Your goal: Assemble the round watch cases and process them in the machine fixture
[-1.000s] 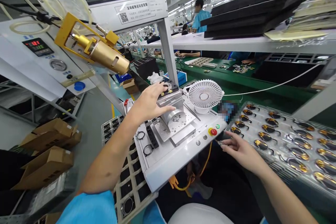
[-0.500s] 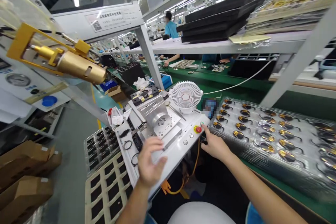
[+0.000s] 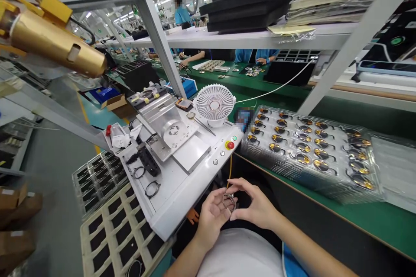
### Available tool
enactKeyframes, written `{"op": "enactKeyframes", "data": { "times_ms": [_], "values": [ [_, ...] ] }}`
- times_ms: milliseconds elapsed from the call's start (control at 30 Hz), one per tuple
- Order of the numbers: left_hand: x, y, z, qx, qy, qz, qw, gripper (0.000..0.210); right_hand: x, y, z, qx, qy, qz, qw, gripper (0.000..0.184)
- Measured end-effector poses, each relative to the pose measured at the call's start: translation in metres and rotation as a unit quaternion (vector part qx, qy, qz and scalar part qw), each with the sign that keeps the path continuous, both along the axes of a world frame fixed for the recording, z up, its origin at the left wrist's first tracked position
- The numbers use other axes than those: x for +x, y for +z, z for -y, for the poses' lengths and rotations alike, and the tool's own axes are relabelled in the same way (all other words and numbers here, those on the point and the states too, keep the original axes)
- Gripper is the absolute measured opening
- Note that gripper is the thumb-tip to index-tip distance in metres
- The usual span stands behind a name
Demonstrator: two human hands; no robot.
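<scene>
In front of my body, above the lap, my left hand (image 3: 211, 215) is turned palm up with its fingers curled around a thin metal ring (image 3: 230, 203). My right hand (image 3: 256, 208) meets it from the other side, thumb and forefinger at the ring's edge. The ring looks dark grey and round with an open middle. Beyond the hands is the white machine bed (image 3: 182, 197), with a round metal chuck (image 3: 174, 130) on its plate. Two similar dark rings, one of them a loose ring (image 3: 152, 189), lie on the bed's left side.
A red stop button (image 3: 230, 145) sits on the bed's front edge, near a white fan (image 3: 214, 104). At right stand stacked clear trays (image 3: 305, 173) of round parts. A beige compartment tray (image 3: 112, 220) lies at left; a gold cylinder unit (image 3: 58, 43) hangs upper left.
My right hand has left the button panel and come down to my left hand. Both are now together at the metal ring, close to my body. The view has shifted.
</scene>
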State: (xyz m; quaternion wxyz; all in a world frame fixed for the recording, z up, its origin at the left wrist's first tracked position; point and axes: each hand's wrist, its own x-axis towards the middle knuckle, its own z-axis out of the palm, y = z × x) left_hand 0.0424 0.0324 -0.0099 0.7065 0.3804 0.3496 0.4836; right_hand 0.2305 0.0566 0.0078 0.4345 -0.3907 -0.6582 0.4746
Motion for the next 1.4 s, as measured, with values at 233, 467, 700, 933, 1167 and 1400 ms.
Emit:
{"op": "enactKeyframes", "data": {
  "times_ms": [233,467,700,933,1167,1400],
  "values": [
    [0.004,-0.004,-0.010,-0.024,0.018,0.052,0.998,0.058,-0.007,0.003,0.001,0.050,-0.040,0.005,0.998,0.071],
    [-0.001,-0.004,-0.006,-0.030,0.085,0.039,0.995,0.051,0.034,0.045,-0.071,0.124,-0.061,0.219,0.966,0.038],
    [-0.008,0.001,0.002,-0.012,0.085,0.005,0.996,0.048,0.079,0.069,-0.161,-0.079,-0.263,0.442,0.854,0.011],
    [-0.012,0.001,0.002,-0.031,0.081,0.018,0.996,0.047,0.083,0.070,-0.159,-0.088,-0.278,0.421,0.859,0.013],
    [-0.015,0.039,0.001,-0.058,0.012,0.097,0.994,0.063,0.030,0.066,-0.065,0.253,-0.134,0.215,0.934,0.009],
    [-0.023,0.054,0.002,-0.067,-0.039,0.091,0.993,0.088,-0.005,0.045,-0.018,0.418,-0.070,0.160,0.891,0.028]
  ]
}}
